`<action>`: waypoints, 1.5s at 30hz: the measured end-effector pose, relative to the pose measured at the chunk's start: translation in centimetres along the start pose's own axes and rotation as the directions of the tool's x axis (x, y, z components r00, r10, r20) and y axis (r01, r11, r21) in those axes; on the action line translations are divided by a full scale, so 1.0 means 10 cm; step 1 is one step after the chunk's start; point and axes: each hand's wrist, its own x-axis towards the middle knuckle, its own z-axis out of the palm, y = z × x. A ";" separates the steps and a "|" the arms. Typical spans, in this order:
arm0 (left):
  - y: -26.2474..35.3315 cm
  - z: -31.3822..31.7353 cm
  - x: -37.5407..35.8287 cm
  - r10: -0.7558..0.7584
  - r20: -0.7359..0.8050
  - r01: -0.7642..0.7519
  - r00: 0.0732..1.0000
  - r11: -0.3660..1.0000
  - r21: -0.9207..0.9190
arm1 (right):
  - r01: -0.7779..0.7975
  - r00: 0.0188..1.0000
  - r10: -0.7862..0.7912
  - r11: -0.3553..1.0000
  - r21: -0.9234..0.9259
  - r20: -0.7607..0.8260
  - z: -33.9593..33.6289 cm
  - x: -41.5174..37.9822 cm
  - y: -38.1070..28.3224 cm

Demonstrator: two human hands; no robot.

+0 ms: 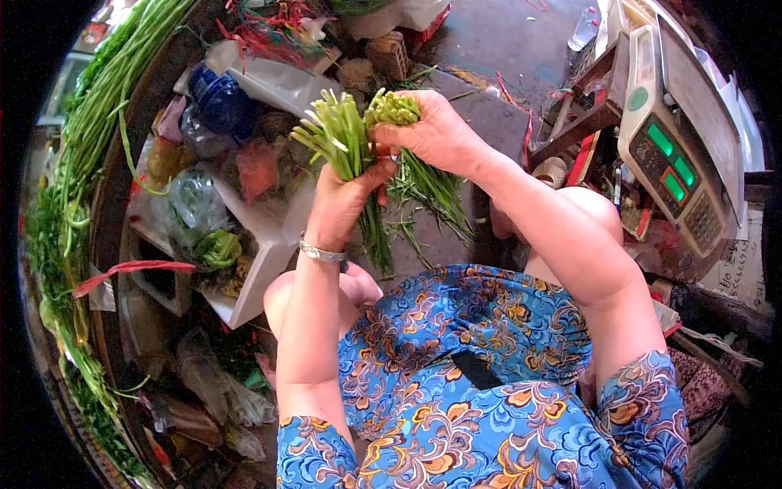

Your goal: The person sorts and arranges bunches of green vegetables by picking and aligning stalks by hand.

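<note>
My left hand (pixel 342 200) is wrapped round a bunch of green stalks (pixel 338 134), whose cut ends fan out upward while the thinner parts hang below. Against it, on the right, my right hand (pixel 428 130) grips a second bunch of stalks (pixel 394 108), its leafy ends trailing down to the right. The two hands are close together, and both bunches are side by side. A bit of red (pixel 382 194) shows between the bunches, near my left thumb. Loose green bits lie on the floor below the hands.
Long green vegetables (pixel 90 130) line a curved ledge at the left. A white foam box (pixel 252 277), a blue plastic bag (pixel 221 102) and clear bags lie beside it. A scale (pixel 676 147) with green digits stands at the right. Red strings (pixel 269 37) lie at the top.
</note>
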 end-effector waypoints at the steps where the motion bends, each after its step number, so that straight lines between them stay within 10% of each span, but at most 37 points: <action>1: 0.02 0.01 -0.01 0.032 -0.018 -0.032 0.999 0.999 -0.023 | -0.001 1.000 0.001 1.000 0.000 -0.001 -0.03 0.02 0.03; 22: -0.03 -0.57 -0.16 0.019 -0.384 -0.015 0.923 1.000 0.012 | 0.192 0.767 -0.051 0.970 0.153 -0.639 -1.07 0.08 -0.11; 27: -0.14 -0.72 -0.09 0.193 -0.473 -0.113 0.859 0.975 0.193 | 0.180 0.760 -0.079 0.979 0.092 -0.645 -1.17 0.08 -0.11; 45: 0.07 -0.41 -0.09 0.083 -0.243 -0.049 0.966 0.989 0.142 | 0.161 0.906 -0.036 0.951 0.264 -0.423 -0.88 0.12 -0.19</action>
